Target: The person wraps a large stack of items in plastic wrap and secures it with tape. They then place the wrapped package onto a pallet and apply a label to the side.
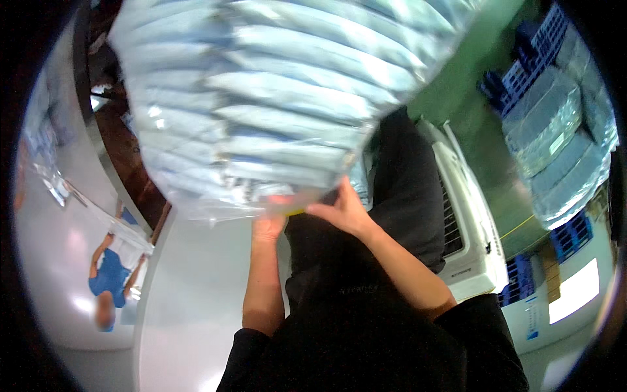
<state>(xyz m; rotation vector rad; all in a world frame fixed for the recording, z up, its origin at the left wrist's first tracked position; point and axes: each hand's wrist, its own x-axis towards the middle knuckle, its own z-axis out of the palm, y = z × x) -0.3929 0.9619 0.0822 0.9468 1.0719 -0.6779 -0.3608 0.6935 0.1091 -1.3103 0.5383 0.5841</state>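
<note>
A large clear plastic bag (287, 111) fills the upper middle, packed with pale blue, folded, flat packets stacked in two columns. My left hand (269, 225) is at the bag's lower edge; its fingers are blurred and partly hidden by the plastic, and they appear closed on it. On the bag's lower right corner, my right hand (343, 210) grips the plastic, its thumb pointing left towards the other hand. Between the two hands shows a small yellow thing (296, 212), too blurred to name.
To my right stands a white appliance (467, 222) with a dark grille on the green floor (450, 98). Beyond it, plastic-wrapped bales (545, 117) lie near blue plastic pallets (535, 52). A pale grey surface (202, 287) is at my left. Farther left, a person in blue (111, 274) works at a white table.
</note>
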